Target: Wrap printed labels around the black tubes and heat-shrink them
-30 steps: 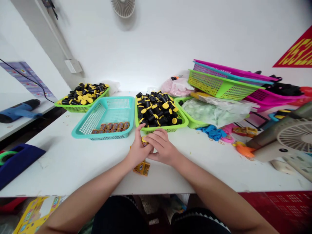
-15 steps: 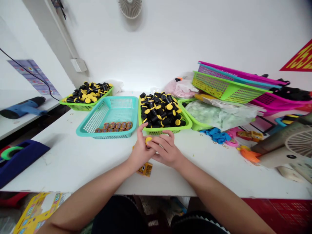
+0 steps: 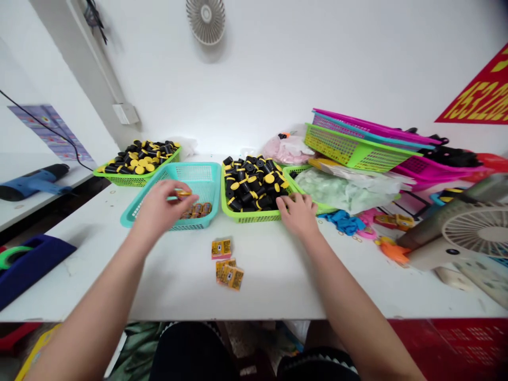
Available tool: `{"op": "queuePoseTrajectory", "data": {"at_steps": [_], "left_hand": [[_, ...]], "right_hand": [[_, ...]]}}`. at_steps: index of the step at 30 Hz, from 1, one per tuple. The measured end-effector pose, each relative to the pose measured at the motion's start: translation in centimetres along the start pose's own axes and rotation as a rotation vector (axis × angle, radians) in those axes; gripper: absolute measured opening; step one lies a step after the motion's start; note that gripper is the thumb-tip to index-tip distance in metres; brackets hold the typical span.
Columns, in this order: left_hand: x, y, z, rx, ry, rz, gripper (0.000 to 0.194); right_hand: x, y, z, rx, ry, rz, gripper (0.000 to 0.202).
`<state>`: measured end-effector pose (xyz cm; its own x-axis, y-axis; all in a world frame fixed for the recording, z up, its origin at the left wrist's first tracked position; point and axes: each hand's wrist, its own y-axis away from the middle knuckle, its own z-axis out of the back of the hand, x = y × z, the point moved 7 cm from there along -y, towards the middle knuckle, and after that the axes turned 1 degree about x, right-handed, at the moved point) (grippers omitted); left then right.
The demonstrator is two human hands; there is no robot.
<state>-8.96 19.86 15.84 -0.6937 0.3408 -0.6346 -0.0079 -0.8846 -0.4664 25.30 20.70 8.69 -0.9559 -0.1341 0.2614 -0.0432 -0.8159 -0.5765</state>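
Note:
My left hand is over the teal basket, its fingers closed on a small canister with a yellow top. Below it, several canisters in printed wraps lie in the basket's front part. At the front right of a green basket, my right hand has its fingers apart at the rim, by the heaped black canisters with yellow lids. Its fingertips are partly hidden among them. On the table between my arms lie small stacks of orange printed labels.
Another green basket of black and yellow canisters stands at the back left. To the right are stacked baskets, a plastic bag, blue cloth-like pieces and a fan. A blue heat gun lies far left.
My hands were together in front of the baskets around the yellow-topped canister. The left has carried it left over the teal basket; the right has moved right to the green basket.

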Motion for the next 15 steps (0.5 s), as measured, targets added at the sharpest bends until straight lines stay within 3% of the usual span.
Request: {"op": "queuePoseTrajectory", "data": {"at_steps": [3, 7, 11, 15], "left_hand": [[4.6, -3.5, 2.4, 0.129, -0.368, 0.176, 0.024], [10.0, -6.9, 1.7, 0.368, -0.715, 0.273, 0.017], [13.2, -8.3, -0.6, 0.501, -0.813, 0.336, 0.016], [14.4, -8.0, -2.4, 0.62, -0.841, 0.363, 0.015]], "right_hand": [[-0.9, -0.5, -1.4, 0.22, 0.025, 0.016, 0.056], [-0.6, -0.5, -1.7, 0.266, 0.066, -0.039, 0.06], [-0.5, -0.6, -1.4, 0.145, 0.064, -0.085, 0.046], [-0.9, -0.5, -0.6, -0.047, -0.006, -0.076, 0.031]]}}
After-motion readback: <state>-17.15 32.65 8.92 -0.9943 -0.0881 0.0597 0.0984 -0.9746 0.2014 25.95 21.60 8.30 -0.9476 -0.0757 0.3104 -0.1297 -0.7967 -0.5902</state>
